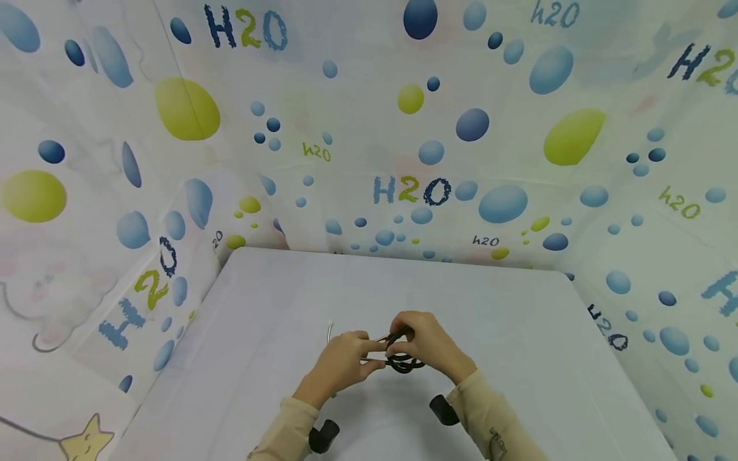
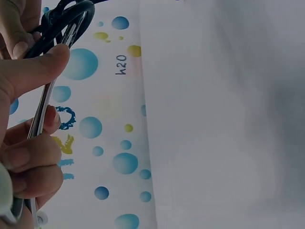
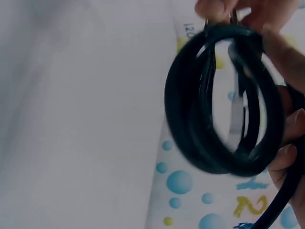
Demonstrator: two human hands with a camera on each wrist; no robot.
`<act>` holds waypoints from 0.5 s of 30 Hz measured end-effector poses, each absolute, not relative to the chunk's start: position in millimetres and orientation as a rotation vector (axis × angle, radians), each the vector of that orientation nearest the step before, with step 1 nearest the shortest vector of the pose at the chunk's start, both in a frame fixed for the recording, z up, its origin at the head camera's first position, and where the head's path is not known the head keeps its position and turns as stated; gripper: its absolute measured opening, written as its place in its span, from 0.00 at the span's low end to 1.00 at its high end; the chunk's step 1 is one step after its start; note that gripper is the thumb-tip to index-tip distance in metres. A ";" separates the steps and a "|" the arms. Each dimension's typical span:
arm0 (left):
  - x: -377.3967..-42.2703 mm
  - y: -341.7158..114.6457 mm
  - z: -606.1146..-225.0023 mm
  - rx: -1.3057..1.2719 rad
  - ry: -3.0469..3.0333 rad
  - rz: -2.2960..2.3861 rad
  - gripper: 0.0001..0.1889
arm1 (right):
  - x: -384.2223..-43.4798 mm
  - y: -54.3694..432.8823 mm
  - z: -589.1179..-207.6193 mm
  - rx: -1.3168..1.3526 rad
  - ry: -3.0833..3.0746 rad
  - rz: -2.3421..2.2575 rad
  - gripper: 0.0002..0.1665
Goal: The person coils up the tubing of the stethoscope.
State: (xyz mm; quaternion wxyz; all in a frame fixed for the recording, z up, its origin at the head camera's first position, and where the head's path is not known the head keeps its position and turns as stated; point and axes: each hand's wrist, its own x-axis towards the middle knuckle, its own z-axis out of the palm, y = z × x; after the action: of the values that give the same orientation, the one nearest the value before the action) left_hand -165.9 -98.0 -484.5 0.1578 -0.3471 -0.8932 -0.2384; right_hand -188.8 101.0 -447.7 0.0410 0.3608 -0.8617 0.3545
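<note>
A stethoscope is held between both hands over the white table. Its black tubing [image 3: 188, 119] is wound into several loops, large in the right wrist view. My right hand [image 1: 429, 342] grips the looped tubing from the right, with thumb and fingers bent round it. From the left, my left hand [image 1: 344, 358] holds the silvery ear tubes [image 2: 44, 105], its thumb close to where they meet the black tubing. One ear tube ends in a pale ear tip [image 1: 330, 323] that sticks out beyond the left hand. The chest piece is hidden.
The white tabletop [image 1: 277, 288] spreads around the hands. Behind and beside it hangs a backdrop [image 1: 357, 115] printed with blue and green drops. A black cylinder sits at each wrist, one by the left sleeve [image 1: 282, 426], one by the right sleeve [image 1: 496, 416].
</note>
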 end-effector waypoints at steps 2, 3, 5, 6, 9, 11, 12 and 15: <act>-164.9 -98.5 -483.4 -0.992 -2.548 -0.722 0.16 | -194.4 104.9 -448.2 1.098 -2.622 1.189 0.13; -164.6 -98.8 -483.2 -0.992 -2.543 -0.729 0.16 | -196.9 106.7 -448.5 1.105 -2.625 1.231 0.13; -164.4 -99.4 -483.3 -0.996 -2.529 -0.734 0.17 | -199.9 110.1 -448.1 1.120 -2.637 1.311 0.11; -164.4 -99.5 -483.3 -0.995 -2.523 -0.728 0.17 | -201.3 111.4 -448.2 1.127 -2.639 1.338 0.10; -164.5 -99.7 -482.7 -1.005 -2.513 -0.720 0.16 | -203.3 114.3 -449.8 1.134 -2.609 1.369 0.08; -164.2 -99.9 -481.7 -1.017 -2.512 -0.725 0.16 | -204.4 115.2 -451.5 1.113 -2.546 1.326 0.09; -163.9 -99.9 -481.0 -1.022 -2.512 -0.731 0.16 | -205.4 115.5 -452.9 1.104 -2.510 1.302 0.10; -163.1 -100.1 -479.7 -1.039 -2.504 -0.766 0.16 | -209.1 117.5 -457.0 1.083 -2.434 1.295 0.11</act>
State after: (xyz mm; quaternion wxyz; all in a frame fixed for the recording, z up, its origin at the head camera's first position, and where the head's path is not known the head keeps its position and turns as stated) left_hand -163.1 -100.1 -479.7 0.1617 -0.3640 -0.8772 -0.2682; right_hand -209.1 117.5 -457.0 0.0895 0.3641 -0.8185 0.4354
